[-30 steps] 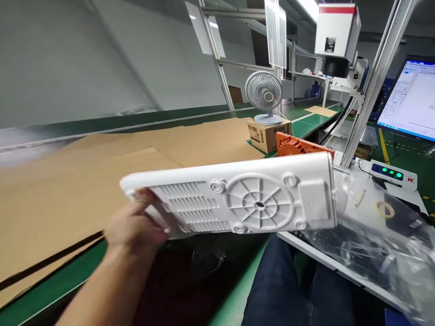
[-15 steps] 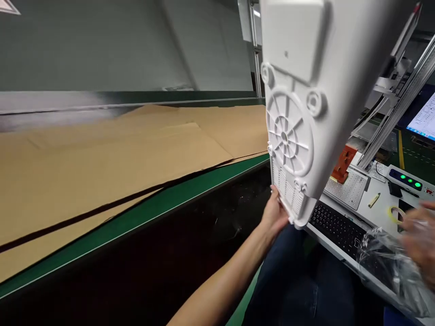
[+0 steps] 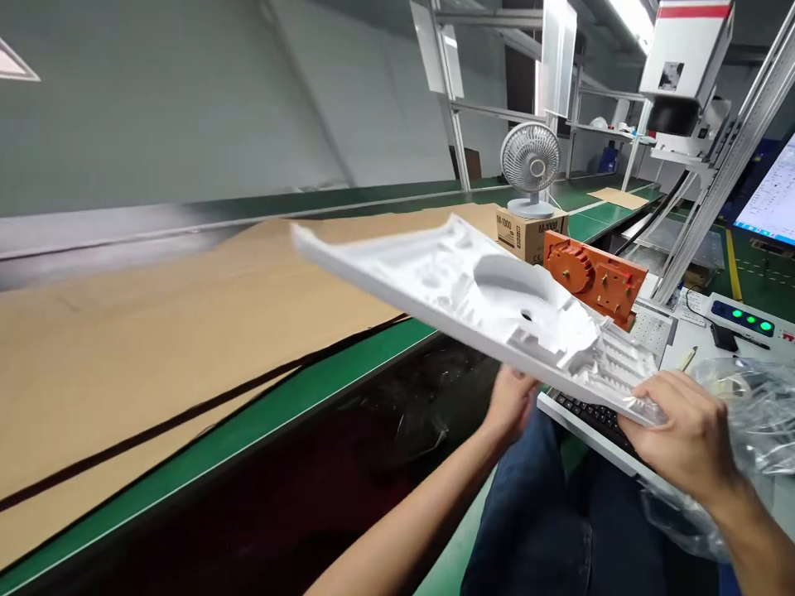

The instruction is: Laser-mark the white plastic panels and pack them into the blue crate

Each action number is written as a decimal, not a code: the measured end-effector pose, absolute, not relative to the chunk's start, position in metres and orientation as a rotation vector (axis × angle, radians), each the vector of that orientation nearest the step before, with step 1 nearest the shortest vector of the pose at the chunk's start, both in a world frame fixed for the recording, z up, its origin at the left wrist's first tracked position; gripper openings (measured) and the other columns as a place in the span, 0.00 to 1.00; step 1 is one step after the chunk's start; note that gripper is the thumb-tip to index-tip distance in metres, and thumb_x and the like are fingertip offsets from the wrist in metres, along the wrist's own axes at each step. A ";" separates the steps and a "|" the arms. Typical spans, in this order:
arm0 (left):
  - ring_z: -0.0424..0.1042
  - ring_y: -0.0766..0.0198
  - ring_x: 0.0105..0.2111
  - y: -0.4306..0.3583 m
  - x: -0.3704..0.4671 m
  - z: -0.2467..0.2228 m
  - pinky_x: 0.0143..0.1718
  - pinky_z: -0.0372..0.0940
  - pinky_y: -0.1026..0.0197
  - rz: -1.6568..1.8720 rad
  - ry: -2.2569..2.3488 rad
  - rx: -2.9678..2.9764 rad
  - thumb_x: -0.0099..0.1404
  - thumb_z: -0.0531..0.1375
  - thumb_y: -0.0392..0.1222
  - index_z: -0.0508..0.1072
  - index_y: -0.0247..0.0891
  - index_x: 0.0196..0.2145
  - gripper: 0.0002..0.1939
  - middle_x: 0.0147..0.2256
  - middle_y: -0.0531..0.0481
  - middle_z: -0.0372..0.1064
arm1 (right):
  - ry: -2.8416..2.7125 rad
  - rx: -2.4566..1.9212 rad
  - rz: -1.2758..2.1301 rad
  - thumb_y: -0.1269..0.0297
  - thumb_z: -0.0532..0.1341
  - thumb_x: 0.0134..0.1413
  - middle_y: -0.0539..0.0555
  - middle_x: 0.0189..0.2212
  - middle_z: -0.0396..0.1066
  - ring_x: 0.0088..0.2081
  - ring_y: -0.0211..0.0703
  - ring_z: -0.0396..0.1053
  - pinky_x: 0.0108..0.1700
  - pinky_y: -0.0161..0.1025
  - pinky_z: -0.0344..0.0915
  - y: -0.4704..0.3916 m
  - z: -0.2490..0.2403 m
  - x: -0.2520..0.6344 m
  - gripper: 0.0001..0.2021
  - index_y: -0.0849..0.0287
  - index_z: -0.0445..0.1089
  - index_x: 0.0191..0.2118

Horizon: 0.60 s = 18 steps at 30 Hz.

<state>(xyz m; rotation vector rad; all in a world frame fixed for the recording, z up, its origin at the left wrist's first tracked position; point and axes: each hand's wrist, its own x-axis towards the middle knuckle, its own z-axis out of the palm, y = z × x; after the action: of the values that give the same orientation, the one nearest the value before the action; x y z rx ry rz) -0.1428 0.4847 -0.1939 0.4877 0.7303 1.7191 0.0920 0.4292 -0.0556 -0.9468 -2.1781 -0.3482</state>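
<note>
A long white plastic housing shell (image 3: 428, 290) is held in the air, tilted down to the right, its ribbed inner side with a round recess facing up. My left hand (image 3: 513, 401) grips its near edge from below; part of those fingers is hidden under the shell. At the right end my right hand (image 3: 686, 426) is closed round the corner, thumb on top. Clear plastic film (image 3: 751, 406) lies crumpled beyond my right hand. Under the shell's right end a black keyboard (image 3: 590, 411) is partly covered.
Brown cardboard (image 3: 155, 331) covers the long green bench on the left. A small fan (image 3: 531, 161) stands on a carton (image 3: 522, 236) behind the shell. An orange fixture (image 3: 593, 277) rises from the white worktable, below a white-and-red machine head (image 3: 686, 50). A monitor (image 3: 770, 199) is at right.
The shell has swung from upright to a slanted, nearly flat pose, its inside now showing. My right hand has left the plastic film and taken hold of the shell's end.
</note>
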 end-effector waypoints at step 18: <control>0.85 0.45 0.52 0.510 -0.229 -0.223 0.60 0.76 0.33 2.415 1.025 1.320 0.57 0.81 0.60 0.63 0.45 0.40 0.33 0.46 0.45 0.85 | -2.486 -0.971 -0.130 0.63 0.71 0.71 0.53 0.40 0.80 0.41 0.46 0.79 0.38 0.40 0.70 0.416 -0.045 0.172 0.06 0.57 0.79 0.48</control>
<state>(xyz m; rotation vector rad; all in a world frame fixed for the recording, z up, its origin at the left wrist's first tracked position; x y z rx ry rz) -0.2285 0.5097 -0.2230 1.3197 1.0249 2.4154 0.1716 0.4160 -0.0452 -0.9707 -2.4861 -0.1301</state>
